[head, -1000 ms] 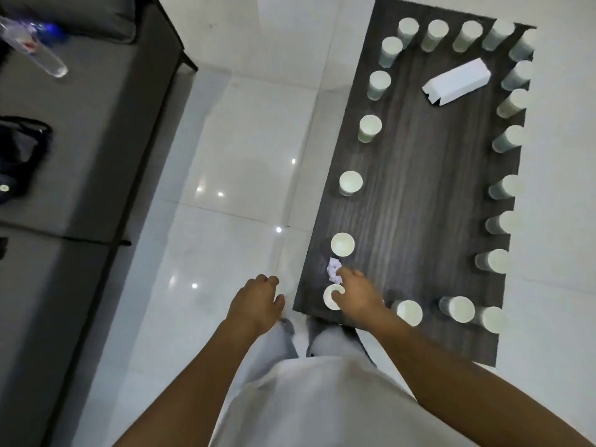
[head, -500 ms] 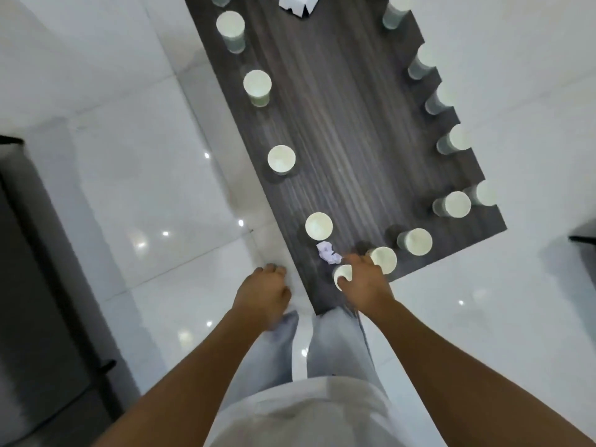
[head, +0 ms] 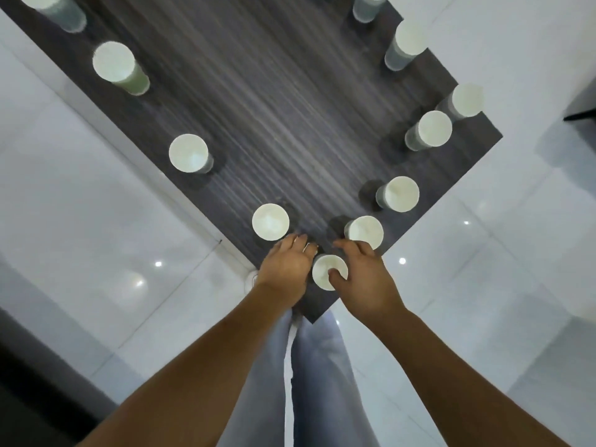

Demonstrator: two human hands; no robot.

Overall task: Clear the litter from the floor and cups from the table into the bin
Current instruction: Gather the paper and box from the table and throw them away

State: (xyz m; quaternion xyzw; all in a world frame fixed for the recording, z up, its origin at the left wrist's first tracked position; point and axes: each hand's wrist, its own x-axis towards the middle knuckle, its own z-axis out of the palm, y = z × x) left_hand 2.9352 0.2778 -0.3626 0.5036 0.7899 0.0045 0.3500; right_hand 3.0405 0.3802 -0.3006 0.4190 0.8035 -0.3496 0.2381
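Several white paper cups stand along the edges of the dark wood table [head: 274, 124]. My right hand [head: 364, 279] pinches the corner cup [head: 324, 269], thumb inside its rim and fingers round the outside. My left hand [head: 285, 266] lies on the table just left of that cup, fingers curled down over the spot of the small crumpled paper, which is hidden beneath it. Another cup [head: 270, 221] stands just beyond my left fingertips, and one more [head: 364, 232] is beside my right fingers.
Glossy white floor tiles [head: 113, 221] surround the table. A dark piece of furniture [head: 29, 398] fills the lower left corner, and another dark edge [head: 580, 108] shows at the far right. My legs stand against the table's near corner. No bin is in view.
My left hand has moved from beside the table onto its corner, covering the crumpled paper. My right hand stays on the corner cup. The camera has come closer and turned.
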